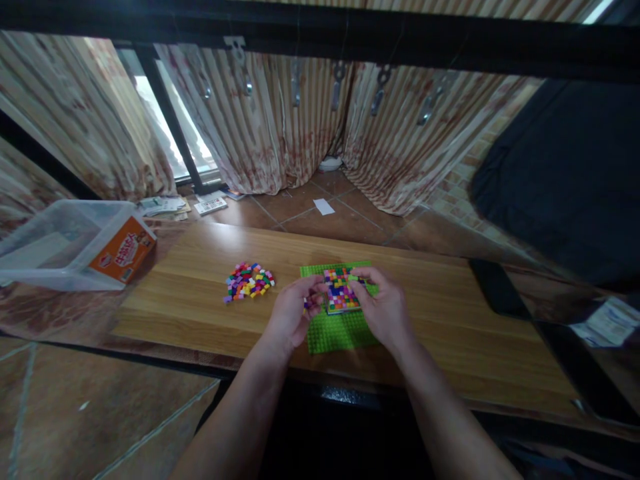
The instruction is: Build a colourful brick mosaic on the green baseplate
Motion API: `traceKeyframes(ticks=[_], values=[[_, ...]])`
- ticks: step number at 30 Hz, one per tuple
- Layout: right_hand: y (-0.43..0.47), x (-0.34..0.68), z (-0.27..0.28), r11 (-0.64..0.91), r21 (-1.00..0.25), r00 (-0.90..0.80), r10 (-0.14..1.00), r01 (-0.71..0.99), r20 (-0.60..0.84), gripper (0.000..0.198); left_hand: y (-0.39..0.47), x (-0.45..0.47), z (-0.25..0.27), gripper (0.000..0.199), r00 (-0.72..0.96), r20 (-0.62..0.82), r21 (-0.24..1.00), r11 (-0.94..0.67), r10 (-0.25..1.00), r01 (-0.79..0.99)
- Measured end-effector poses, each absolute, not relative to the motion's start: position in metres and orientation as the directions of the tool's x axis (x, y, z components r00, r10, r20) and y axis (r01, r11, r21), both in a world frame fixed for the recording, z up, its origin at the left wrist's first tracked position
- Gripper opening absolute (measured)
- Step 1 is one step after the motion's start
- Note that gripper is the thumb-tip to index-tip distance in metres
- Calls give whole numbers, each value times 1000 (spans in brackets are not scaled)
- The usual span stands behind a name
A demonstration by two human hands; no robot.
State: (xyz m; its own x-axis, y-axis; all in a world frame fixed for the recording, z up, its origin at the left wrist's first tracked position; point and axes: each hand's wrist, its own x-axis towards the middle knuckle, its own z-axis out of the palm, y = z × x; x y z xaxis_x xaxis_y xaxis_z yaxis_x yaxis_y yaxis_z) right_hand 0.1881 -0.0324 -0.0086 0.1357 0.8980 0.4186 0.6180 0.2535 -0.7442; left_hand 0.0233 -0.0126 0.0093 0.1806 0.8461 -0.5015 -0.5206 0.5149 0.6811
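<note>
A green studded baseplate (334,335) lies on the wooden board. On it stands a low block of multicoloured building bricks (340,291), mostly purple, orange, pink and white on top. My left hand (295,308) is at the block's left side, fingers curled, with a few small purple and yellow bricks (305,304) showing in its palm. At the block's upper right, my right hand (383,303) has thumb and fingertips pinched around what looks like a small light-green brick (353,278). The fingers partly hide the block's right side. To the left sits a loose pile of mixed-colour bricks (249,281).
A clear plastic tub (55,277) with an orange label is at the far left. At the right end of the wooden board (440,340) lies a black phone-like slab (500,288). Curtains (280,127) hang behind, and a dark metal bar (320,33) crosses above.
</note>
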Motion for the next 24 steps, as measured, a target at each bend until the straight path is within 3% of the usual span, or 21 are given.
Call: traceKeyframes(ticks=[3, 8, 13, 24], values=[[-31, 193, -12, 189, -792, 203, 909, 581, 365, 15, -14, 22, 6, 13, 176, -471, 744, 496, 865, -448], [-32, 188, -13, 207, -786, 163, 918, 582, 362, 14, -16, 25, 4, 15, 229, -463, 791, 516, 856, -329], [-34, 181, -11, 250, -698, 100, 902, 671, 420, 15, -15, 28, 0, 15, 235, -468, 826, 517, 852, -227], [-38, 177, -14, 293, -537, -18, 889, 791, 458, 14, -17, 30, -9, 20, 229, -314, 937, 340, 921, -83]])
